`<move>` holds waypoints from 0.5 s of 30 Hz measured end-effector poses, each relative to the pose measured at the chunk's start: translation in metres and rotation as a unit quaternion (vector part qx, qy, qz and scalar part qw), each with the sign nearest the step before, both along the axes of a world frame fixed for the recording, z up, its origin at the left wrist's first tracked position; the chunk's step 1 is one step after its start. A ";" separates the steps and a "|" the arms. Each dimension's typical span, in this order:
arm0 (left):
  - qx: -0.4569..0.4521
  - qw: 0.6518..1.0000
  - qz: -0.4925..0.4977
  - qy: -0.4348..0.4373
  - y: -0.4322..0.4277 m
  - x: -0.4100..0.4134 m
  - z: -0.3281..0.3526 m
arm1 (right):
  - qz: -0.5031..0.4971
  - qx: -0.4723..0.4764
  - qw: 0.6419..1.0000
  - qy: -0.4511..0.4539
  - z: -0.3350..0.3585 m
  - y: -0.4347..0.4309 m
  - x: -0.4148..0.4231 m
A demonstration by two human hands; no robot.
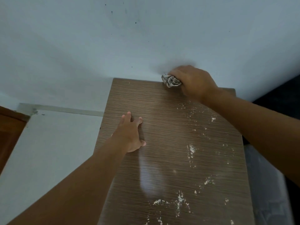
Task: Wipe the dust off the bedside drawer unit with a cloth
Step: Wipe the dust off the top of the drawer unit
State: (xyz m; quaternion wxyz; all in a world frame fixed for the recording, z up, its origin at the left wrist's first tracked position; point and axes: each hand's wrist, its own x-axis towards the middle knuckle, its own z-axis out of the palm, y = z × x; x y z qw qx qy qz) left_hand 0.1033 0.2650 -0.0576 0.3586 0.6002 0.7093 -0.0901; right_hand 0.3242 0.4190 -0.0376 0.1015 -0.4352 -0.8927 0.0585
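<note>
Bedside drawer unit (164,120) sits right below me, its long axis running from my body out to the wall (97,46). My right hand (193,82) is at the far right corner, fingers curled round the balled cloth (171,81). My left hand (131,132) lies flat, fingers spread, near the left edge. White dust (191,149) streaks the right side, nearer me than the cloth, so I reckon the next stroke pulls back toward me.
</note>
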 end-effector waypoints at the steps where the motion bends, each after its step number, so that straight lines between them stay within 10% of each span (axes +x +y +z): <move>1: 0.001 1.000 0.002 0.000 0.000 0.000 -0.001 | 0.016 0.011 1.000 -0.021 -0.007 0.006 -0.004; 5: 0.004 1.000 0.010 -0.006 -0.002 -0.001 -0.002 | 0.060 -0.068 0.992 -0.090 -0.041 0.005 0.001; 15: 0.005 1.000 0.016 -0.010 -0.002 0.000 -0.003 | -0.003 -0.211 0.972 0.105 -0.060 -0.095 0.028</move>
